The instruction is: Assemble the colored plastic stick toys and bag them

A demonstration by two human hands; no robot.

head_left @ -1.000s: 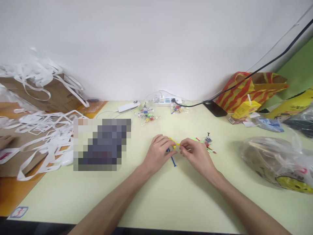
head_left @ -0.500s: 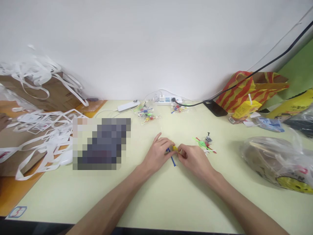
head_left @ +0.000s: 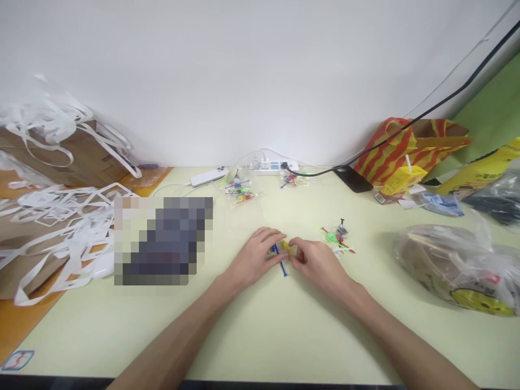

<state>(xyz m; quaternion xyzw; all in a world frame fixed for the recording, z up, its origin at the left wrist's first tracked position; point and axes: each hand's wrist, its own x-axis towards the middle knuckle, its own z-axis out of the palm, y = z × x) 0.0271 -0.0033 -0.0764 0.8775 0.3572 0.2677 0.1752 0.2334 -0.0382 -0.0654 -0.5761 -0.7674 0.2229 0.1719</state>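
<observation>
Pinching yellow piece between left hand and right hand, both closed on it, mid-counter. Blue stick beneath. Hands drawn closer than second ago. Loose parts at 2 o'clock.

both hands meet mid-table, left hand touching right hand, small plastic sticks between them. power strip behind; tied plastic bag far right; paper strips far left.

Both forearms bare, no sleeves, no jewellery
</observation>
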